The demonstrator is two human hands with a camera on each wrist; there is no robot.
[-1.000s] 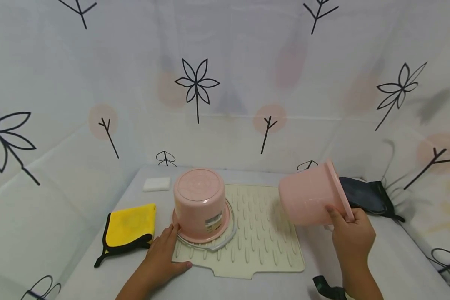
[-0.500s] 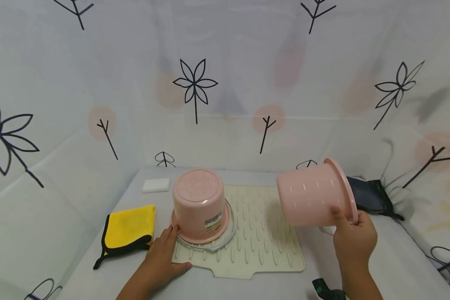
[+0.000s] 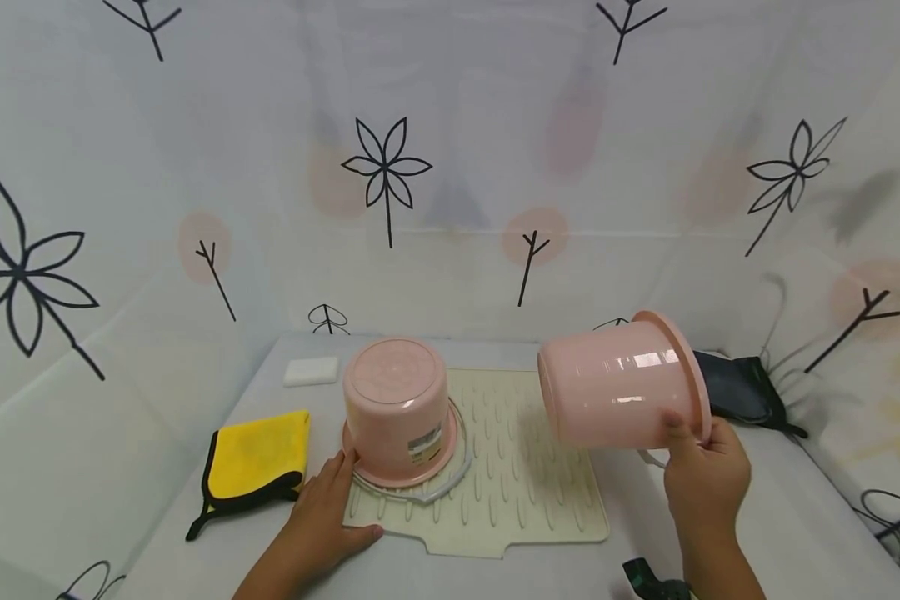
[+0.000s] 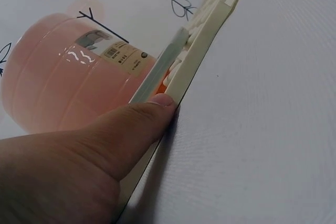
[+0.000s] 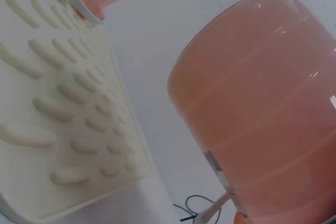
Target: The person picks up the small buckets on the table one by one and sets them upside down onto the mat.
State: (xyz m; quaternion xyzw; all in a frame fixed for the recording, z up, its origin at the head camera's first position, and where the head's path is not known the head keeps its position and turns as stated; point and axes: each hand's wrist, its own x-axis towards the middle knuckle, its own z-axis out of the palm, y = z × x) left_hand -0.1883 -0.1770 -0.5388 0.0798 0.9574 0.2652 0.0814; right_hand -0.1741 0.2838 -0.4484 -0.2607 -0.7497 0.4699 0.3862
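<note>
In the head view, a pink bucket (image 3: 397,408) stands upside down on the left part of a cream drying mat (image 3: 528,467) with ridges. A grey ring-like band (image 3: 429,497) curves round its rim. My left hand (image 3: 322,508) lies at the mat's left edge, fingertips by the bucket's rim; in the left wrist view its thumb (image 4: 131,124) rests on the mat's edge. My right hand (image 3: 708,475) grips the rim of a second pink bucket (image 3: 615,387), tipped on its side in the air over the mat's right end. The fingers inside the rim are hidden.
A folded yellow cloth (image 3: 258,458) with black trim lies left of the mat. A white block (image 3: 311,372) sits behind it. At the back right is a dark cloth (image 3: 742,392). A patterned sheet hangs behind and on both sides.
The bucket in my right hand has shifted a little to the left and turned, its open end now facing more directly right. My left hand and the upside-down bucket stay put.
</note>
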